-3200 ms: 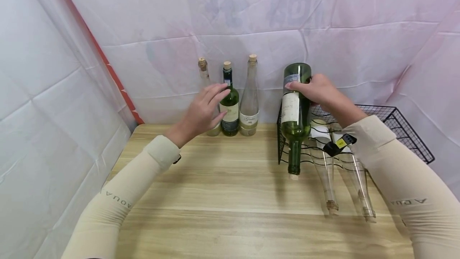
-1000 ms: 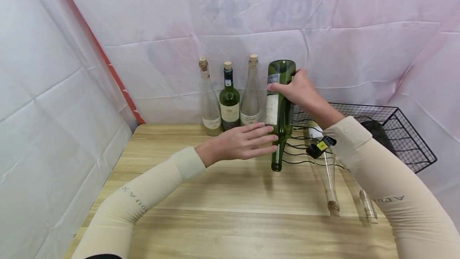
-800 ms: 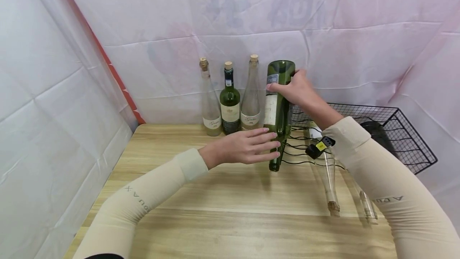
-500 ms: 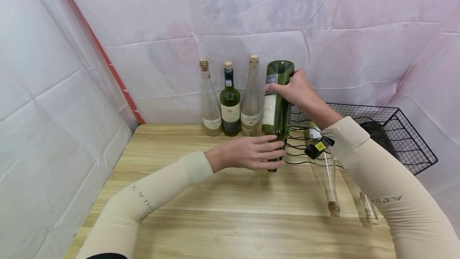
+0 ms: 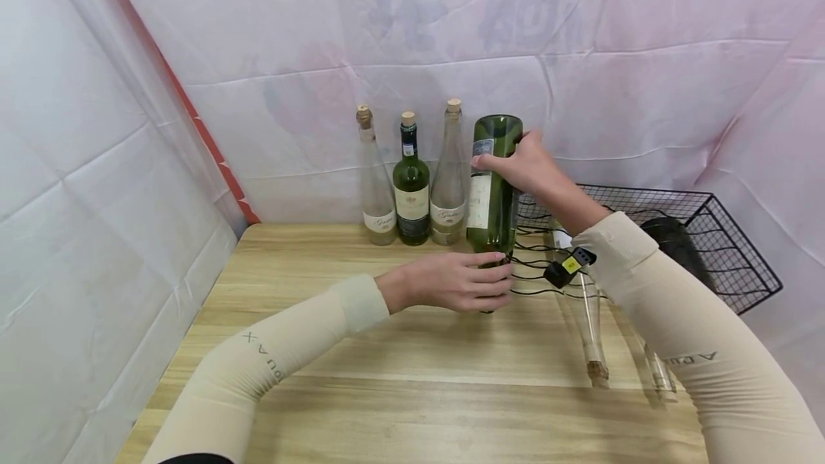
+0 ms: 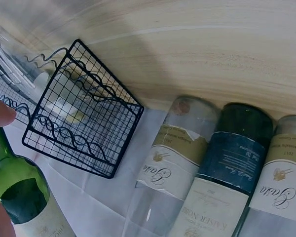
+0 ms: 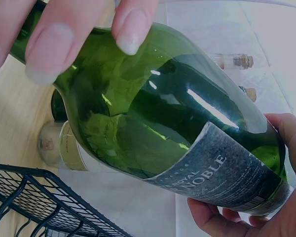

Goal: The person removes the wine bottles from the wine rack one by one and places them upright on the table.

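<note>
A green wine bottle point(image 5: 493, 213) is upside down, base up and neck toward the tabletop. My right hand point(image 5: 531, 167) grips it near the base, thumb across the upper label. Lower down, the fingers of my left hand point(image 5: 460, 283) curl round the neck and hide most of it. In the right wrist view the dark label reads "Royal Noble", and left-hand fingertips point(image 7: 44, 64) lie over the neck. Close to its left stand three corked bottles: a clear one point(image 5: 379, 213), a green one point(image 5: 412, 195) and another clear one point(image 5: 447, 210).
A black wire rack point(image 5: 712, 197) sits at the right, partly behind my right arm. Two clear bottles lie in it, one point(image 5: 591, 328) with its corked neck pointing toward me. Beside them is a dark rounded object point(image 5: 673, 238). White cloth point(image 5: 290, 149) hangs behind the wooden table point(image 5: 387, 407).
My right hand has carried the upside-down wine bottle left, away from over the rack. My left hand has come from in front of the standing bottles and wrapped its fingers round the neck.
</note>
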{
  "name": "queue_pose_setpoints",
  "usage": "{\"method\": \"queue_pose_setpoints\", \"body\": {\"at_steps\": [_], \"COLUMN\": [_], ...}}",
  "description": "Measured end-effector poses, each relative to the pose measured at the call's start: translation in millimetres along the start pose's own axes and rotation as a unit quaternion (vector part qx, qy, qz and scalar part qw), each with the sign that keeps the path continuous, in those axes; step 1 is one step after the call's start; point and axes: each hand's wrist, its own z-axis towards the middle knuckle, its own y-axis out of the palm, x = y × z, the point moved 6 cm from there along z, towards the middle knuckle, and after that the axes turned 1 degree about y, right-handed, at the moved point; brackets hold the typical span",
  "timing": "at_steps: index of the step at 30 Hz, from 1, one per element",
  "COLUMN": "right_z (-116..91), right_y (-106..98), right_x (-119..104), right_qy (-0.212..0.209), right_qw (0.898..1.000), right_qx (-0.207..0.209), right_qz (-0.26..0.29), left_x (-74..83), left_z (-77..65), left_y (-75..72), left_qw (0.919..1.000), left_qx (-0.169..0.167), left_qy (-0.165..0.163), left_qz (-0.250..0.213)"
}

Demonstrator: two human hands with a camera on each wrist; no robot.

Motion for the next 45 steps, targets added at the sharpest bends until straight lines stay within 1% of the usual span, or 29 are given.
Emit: {"method": "queue_pose_setpoints", "body": {"at_steps": [4, 7, 11, 16, 20, 25, 28, 31, 35, 38, 42, 45], "right_z": [-0.1, -0.3, -0.4, 0.2, 0.1, -0.6, -0.7, 0.7, 3.0, 3.6, 4.6, 5.8], "right_y": [1.8, 3.2, 5.3, 7.8, 9.2, 9.0, 8.6, 8.8, 10.0, 11.6, 13.5, 13.7], "right_x": [0.0, -0.2, 1.2, 6.1, 9.8, 12.1, 13.8, 15.3, 16.8, 18.4, 21.0, 22.9], "right_qy": [-0.001, -0.003, -0.002, 0.009, 0.018, 0.027, 0.025, 0.012, -0.006, -0.009, -0.003, 0.0], "right_qw": [1.0, 1.0, 1.0, 1.0, 0.999, 0.998, 0.998, 0.998, 0.999, 0.998, 0.997, 0.996], "right_qx": [-0.005, -0.006, -0.004, -0.006, -0.018, -0.027, -0.028, -0.022, -0.011, -0.013, -0.028, -0.034], "right_qz": [0.001, 0.004, 0.008, 0.012, 0.031, 0.047, 0.05, 0.055, 0.052, 0.054, 0.076, 0.08], "left_x": [3.7, 6.1, 7.5, 8.9, 8.8, 6.8, 5.8, 5.6, 6.5, 7.7, 4.4, 0.2], "left_z": [2.6, 3.7, 3.8, 2.5, 1.3, -0.1, -1.1, -2.0, -3.6, -4.5, -4.2, -4.3], "left_y": [7.8, 11.6, 12.7, 13.5, 11.3, 6.6, 4.3, 1.9, -3.4, -8.1, -19.4, -30.4], "left_qw": [0.9996, 0.9992, 0.9993, 0.9989, 0.9987, 0.9991, 0.9991, 0.9989, 0.9985, 0.9986, 0.9979, 0.9957], "left_qx": [-0.028, -0.037, -0.029, -0.028, -0.027, -0.016, -0.012, -0.009, -0.001, 0.013, 0.052, 0.085], "left_qy": [0.007, 0.009, 0.008, 0.022, 0.032, 0.03, 0.03, 0.031, 0.032, 0.031, 0.023, 0.016], "left_qz": [-0.001, -0.009, -0.021, -0.031, -0.028, -0.023, -0.026, -0.032, -0.044, -0.042, -0.032, -0.034]}}
